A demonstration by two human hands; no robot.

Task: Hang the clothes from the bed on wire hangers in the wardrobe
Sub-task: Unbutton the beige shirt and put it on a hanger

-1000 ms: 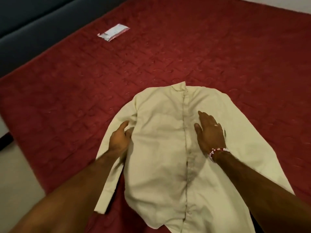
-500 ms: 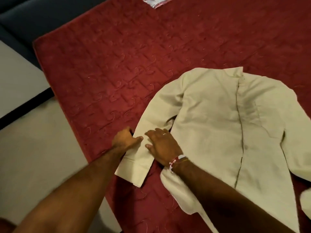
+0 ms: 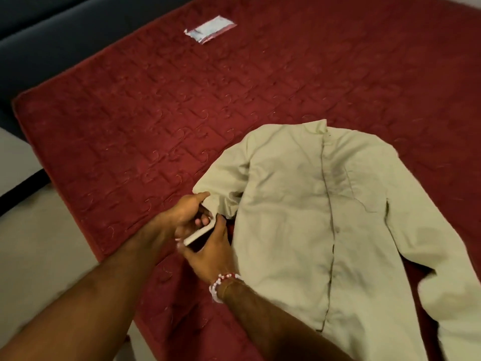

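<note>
The pale shirt lies flat, front up, on the red bed, near the bed's close edge. The left hand and the right hand both curl tight round the end of one sleeve, right by that same edge of the bed. A small clear packet lies on the far side of the bed.

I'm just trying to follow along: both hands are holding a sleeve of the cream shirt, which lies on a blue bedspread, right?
Not quite. The head view shows the bedspread is red, not blue. The rest stands: the left hand and right hand both hold a sleeve of the cream shirt lying on it.
</note>
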